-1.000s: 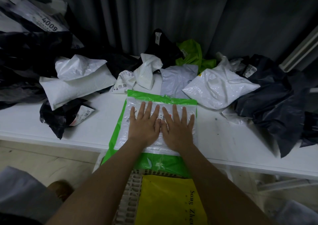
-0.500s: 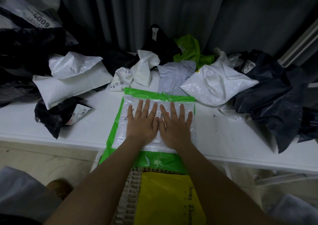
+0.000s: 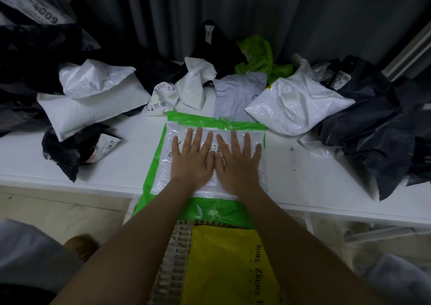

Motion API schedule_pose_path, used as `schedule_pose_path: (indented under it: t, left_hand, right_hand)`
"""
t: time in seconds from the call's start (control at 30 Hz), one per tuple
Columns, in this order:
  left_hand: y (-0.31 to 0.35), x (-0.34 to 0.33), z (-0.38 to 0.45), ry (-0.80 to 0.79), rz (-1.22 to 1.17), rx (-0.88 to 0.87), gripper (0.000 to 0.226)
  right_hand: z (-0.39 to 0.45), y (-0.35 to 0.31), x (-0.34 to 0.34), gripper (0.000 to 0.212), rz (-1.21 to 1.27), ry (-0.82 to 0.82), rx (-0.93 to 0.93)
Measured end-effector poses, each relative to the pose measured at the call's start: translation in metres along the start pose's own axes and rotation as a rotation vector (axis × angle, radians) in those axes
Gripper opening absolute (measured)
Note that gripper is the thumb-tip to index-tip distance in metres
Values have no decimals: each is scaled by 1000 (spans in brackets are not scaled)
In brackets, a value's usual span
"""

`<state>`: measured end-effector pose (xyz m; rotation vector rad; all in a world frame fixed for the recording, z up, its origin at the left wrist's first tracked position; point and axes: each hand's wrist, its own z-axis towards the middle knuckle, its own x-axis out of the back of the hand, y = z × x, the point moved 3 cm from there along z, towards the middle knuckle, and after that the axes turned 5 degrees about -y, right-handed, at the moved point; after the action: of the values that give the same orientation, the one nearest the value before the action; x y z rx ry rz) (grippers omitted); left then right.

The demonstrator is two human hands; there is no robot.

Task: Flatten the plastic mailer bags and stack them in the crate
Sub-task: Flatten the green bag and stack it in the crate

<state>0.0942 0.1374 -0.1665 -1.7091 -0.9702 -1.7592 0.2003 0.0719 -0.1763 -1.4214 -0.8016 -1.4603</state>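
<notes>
A clear white mailer bag [image 3: 173, 176] with a printed label lies flat on top of a green mailer bag [image 3: 210, 210] at the table's near edge; the green one hangs over the edge. My left hand [image 3: 194, 161] and my right hand [image 3: 236, 162] press flat on the white bag side by side, fingers spread, thumbs touching, holding nothing. Below the table stands a white slatted crate [image 3: 170, 265] with a yellow mailer [image 3: 228, 267] lying flat in it.
Crumpled mailers crowd the white table [image 3: 303, 178]: white bags [image 3: 93, 99] and a black bag [image 3: 70, 151] on the left, a white bag [image 3: 293, 104] and dark bags [image 3: 373, 127] on the right, green and black ones at the back. A grey curtain hangs behind.
My hands have stayed pressed on the white bag, with the fingers sliding slightly forward and spreading. The view has shifted a little.
</notes>
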Motion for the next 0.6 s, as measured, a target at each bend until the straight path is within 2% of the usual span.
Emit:
schedule_pose_path:
  t: [0.33, 0.5, 0.6]
  left_hand:
    - [-1, -2, 1, -14, -11, -2, 76]
    - [0, -2, 2, -44, -7, 8, 66]
    - [-1, -2, 2, -41, -10, 6, 72]
  right_hand:
    - [0, -1, 0, 58, -2, -17, -7]
    - [0, 0, -1, 58, -14, -27, -22]
    - [0, -1, 1, 63, -7, -77, -22]
